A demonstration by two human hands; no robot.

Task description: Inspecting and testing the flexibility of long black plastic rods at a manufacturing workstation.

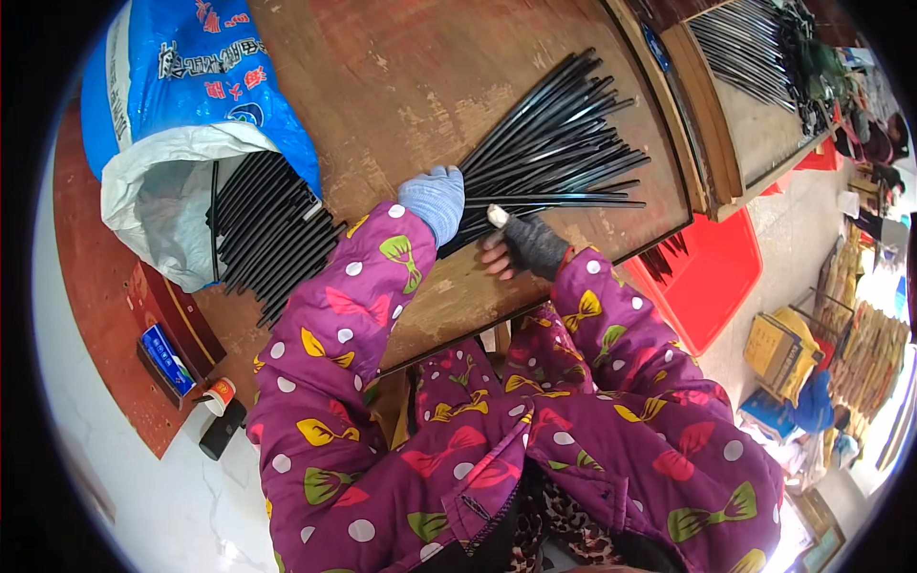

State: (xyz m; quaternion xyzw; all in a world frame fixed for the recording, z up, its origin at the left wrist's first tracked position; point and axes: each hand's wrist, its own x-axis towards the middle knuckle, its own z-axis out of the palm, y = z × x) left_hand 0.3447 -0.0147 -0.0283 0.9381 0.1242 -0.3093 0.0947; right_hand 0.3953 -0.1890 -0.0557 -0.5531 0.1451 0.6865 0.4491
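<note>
A fanned bundle of thin black rods (559, 129) lies on the worn wooden table (401, 86), its spread ends pointing to the far right. My left hand (435, 202), in a light blue glove, is closed around the bundle's near end. Just right of it is my right hand (533, 246), in a dark grey glove with bare fingertips and a white wrap on the thumb. Its thumb is held apart from the loosely bent fingers, beside the lowest rods, with nothing visible between them. Whether the thumb touches a rod I cannot tell.
On the left, a blue and white sack (162, 158) lies with its mouth towards me, more black rods (272, 224) sticking out. A red plastic bin (716, 277) with some dark pieces stands below the table's right edge. Further rods (740, 53) lie on another table at the far right.
</note>
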